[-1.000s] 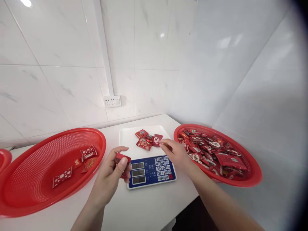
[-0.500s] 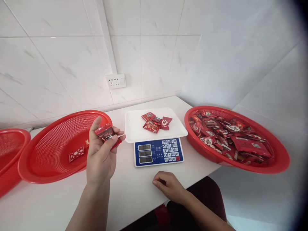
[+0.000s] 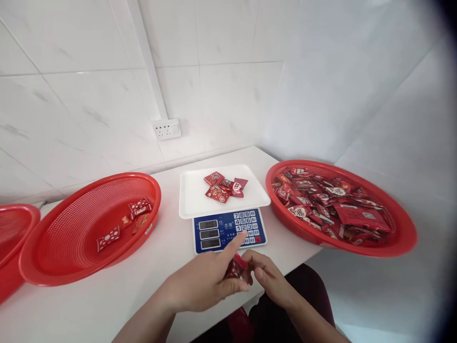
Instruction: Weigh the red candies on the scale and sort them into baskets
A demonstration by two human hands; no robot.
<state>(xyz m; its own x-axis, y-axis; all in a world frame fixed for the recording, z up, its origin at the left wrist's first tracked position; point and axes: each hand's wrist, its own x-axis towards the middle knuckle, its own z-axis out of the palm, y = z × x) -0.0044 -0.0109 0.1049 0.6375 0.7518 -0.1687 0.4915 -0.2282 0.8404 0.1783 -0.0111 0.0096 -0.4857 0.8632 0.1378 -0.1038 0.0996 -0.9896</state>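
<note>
My left hand [image 3: 203,281] is closed on red snack packets [image 3: 234,267] in front of the scale, its index finger stretched out over the keypad. How many packets it holds I cannot make out. Close against it, my right hand [image 3: 269,278] curls its fingers round the packets' right end. Behind both hands stands a blue and white digital scale [image 3: 230,225] with a white tray [image 3: 193,195] on top. Several red snack packets [image 3: 225,185] lie in a small overlapping group on the tray.
On the right, a red basket [image 3: 403,238] is heaped with red packets. A second red basket [image 3: 82,200] on the left holds several packets, and part of another red basket [image 3: 17,224] shows at the far left. A wall socket [image 3: 167,129] sits above the white table [image 3: 150,271].
My left hand has moved right and down from beside the left basket to my right hand, carrying the packets. My right hand's fingers now meet them. The view has shifted slightly.
</note>
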